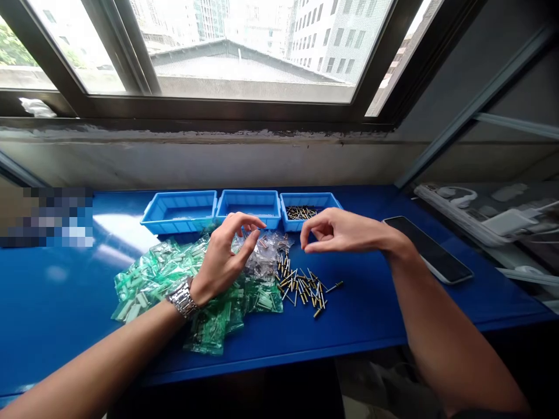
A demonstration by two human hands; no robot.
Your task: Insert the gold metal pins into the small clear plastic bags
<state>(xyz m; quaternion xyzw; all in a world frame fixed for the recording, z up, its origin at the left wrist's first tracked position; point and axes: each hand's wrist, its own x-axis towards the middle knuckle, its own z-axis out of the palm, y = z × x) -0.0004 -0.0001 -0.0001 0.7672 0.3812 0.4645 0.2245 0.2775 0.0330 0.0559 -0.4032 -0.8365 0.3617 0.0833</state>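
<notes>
Many slim metal pins (pixel 303 286) lie right of crinkled green plastic packets (pixel 168 262) on the glossy tabletop (pixel 362 314), near a half-open, empty left hand (pixel 223 256) and curled right hand (pixel 339 230), its hold unclear.

— Where's your light coming from?
— I get it mostly from the window (pixel 244 108); the buildings (pixel 325 41) outside wash out nearly white; glare streaks the counter (pixel 119 230) at left; the green bags (pixel 163 269) glint.
— And the dim parts?
— I see deep shadow under the counter and in the top right corner; the edges look stretched; a patch (pixel 48 216) at far left is pixelated.
</notes>
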